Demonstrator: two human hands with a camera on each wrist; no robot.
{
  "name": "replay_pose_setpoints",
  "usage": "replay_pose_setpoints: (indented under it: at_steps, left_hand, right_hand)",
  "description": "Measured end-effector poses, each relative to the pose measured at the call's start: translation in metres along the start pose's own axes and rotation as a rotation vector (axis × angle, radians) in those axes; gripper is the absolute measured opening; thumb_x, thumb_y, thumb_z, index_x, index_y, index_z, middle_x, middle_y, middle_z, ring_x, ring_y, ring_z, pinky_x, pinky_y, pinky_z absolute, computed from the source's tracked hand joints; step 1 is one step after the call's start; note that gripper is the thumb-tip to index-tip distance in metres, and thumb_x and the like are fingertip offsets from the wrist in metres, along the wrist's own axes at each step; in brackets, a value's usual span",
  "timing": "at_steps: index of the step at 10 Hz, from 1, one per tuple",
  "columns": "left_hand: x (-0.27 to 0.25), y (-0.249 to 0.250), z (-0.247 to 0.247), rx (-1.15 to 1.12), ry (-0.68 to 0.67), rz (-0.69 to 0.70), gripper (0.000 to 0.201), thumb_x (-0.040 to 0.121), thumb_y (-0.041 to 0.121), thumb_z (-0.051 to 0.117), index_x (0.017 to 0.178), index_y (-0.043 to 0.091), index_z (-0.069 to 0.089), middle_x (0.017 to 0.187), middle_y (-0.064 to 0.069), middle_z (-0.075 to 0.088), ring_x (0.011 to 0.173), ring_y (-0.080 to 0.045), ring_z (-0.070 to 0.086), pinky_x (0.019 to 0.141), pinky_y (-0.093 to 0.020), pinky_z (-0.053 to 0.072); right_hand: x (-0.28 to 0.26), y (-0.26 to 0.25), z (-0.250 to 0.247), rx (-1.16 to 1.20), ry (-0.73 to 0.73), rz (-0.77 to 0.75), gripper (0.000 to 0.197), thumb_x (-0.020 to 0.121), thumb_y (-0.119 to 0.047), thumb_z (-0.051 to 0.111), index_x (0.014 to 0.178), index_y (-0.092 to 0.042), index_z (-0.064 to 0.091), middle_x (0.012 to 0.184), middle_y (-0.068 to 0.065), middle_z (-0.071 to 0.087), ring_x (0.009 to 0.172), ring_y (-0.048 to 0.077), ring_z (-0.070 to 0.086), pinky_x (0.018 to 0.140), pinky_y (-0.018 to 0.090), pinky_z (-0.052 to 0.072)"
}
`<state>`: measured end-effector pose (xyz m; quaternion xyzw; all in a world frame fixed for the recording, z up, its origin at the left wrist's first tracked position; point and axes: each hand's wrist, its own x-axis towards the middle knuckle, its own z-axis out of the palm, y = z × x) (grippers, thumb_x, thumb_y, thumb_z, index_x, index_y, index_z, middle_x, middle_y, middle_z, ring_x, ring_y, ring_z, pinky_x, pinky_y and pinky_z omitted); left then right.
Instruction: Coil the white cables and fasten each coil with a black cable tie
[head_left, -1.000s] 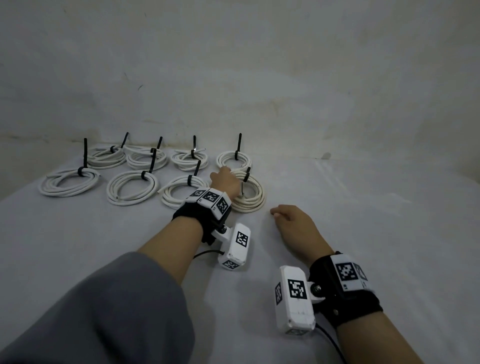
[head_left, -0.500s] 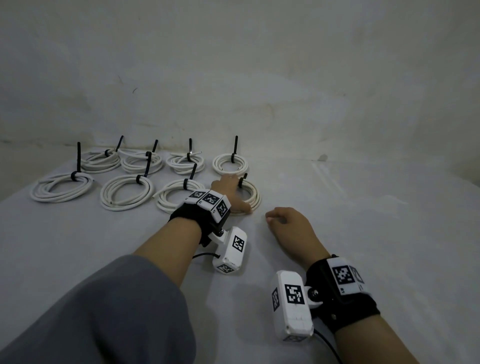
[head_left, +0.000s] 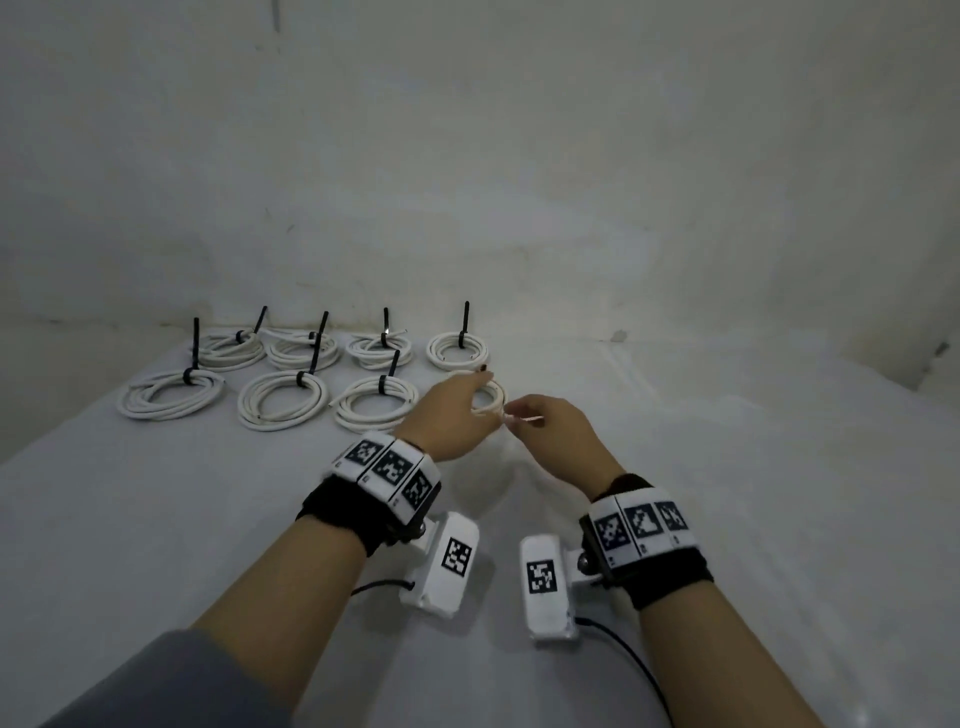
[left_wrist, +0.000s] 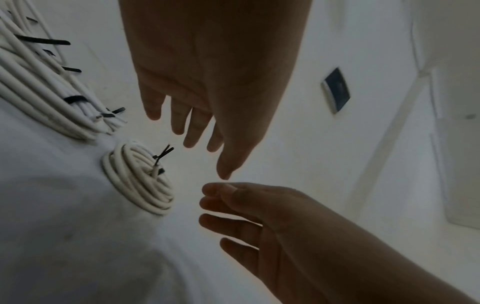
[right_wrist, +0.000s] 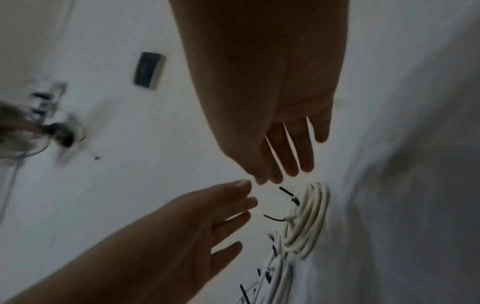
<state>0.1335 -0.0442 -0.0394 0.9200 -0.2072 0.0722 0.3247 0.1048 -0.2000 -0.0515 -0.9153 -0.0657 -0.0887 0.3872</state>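
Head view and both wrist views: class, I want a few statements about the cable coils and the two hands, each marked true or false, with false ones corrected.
1. Eight white coils lie in two rows of four on the white surface. True.
2. The left hand grips the front right coil. False: its fingers are straight and it hangs above the coil, apart from it.
3. The front right coil already carries a black tie. True.
4. The right hand holds a loose black tie. False: the wrist views show it with its fingers straight, holding nothing.
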Motion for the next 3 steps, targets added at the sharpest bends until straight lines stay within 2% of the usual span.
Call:
replay_pose_setpoints:
  at_steps: [1,2,3]
  left_hand:
    - [-0.052,0.025,-0.024,-0.049,0.011,0.131,0.04,0.089,0.028,0.063,0.128,0.018,0.057,0.13,0.003,0.056,0.121,-0.008,0.05,0.093,-0.012,0.034]
    - [-0.127,0.036,-0.05,-0.158,-0.075,0.194,0.025,0.09,0.026,0.063,0.115,0.027,0.064,0.113,0.015,0.065,0.102,0.003,0.058,0.091,-0.01,0.041]
    - [-0.201,0.023,-0.073,-0.267,-0.185,0.254,0.013,0.088,0.031,0.062,0.098,0.03,0.071,0.098,0.011,0.072,0.09,-0.004,0.067,0.085,-0.017,0.049]
  right_hand:
    - [-0.038,-0.027,-0.021,0.052,0.035,-0.12,0.016,0.094,-0.016,0.057,0.103,-0.013,0.069,0.1,0.003,0.07,0.087,0.012,0.065,0.079,0.019,0.047]
    - [-0.105,-0.043,-0.047,0.15,-0.008,-0.203,0.02,0.092,-0.007,0.057,0.079,-0.016,0.068,0.072,-0.003,0.069,0.065,0.007,0.067,0.066,0.016,0.047]
    - [-0.175,-0.031,-0.065,0.227,-0.093,-0.212,0.03,0.093,-0.014,0.059,0.065,-0.021,0.066,0.063,0.003,0.067,0.059,0.007,0.064,0.063,0.018,0.047]
